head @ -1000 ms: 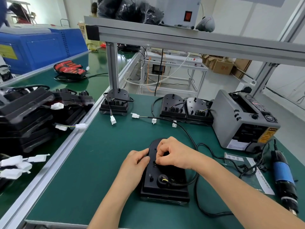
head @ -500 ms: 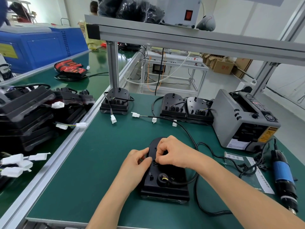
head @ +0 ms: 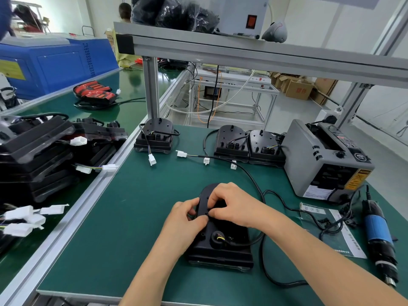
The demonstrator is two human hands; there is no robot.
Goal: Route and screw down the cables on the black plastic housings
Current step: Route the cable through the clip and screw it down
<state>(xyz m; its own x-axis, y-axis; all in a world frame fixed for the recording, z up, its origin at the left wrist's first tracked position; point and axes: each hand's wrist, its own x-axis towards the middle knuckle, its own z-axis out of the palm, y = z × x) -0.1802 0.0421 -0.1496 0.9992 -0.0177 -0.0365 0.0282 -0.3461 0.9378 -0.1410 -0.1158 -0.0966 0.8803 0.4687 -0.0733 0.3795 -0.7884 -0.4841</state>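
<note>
A black plastic housing [head: 223, 246] lies flat on the green mat in front of me. Its black cable [head: 262, 270] leaves a round port with yellow wires and loops off to the right. My left hand [head: 187, 219] grips the housing's left edge, thumb and fingers curled on it. My right hand [head: 231, 206] lies over the housing's upper part, its fingertips pinching something small and dark at the left rim, too small to identify. The two hands touch there.
Three more housings [head: 154, 138] [head: 231, 141] [head: 265, 146] stand at the back with white connectors [head: 182, 153]. A grey tape dispenser [head: 326, 160] sits at right, a blue electric screwdriver [head: 379, 241] beside it. Stacked housings [head: 35, 151] fill the left conveyor.
My left hand has slid slightly up along the housing's left edge, and my right hand's fingertips have come down to meet it. The housing has not moved.
</note>
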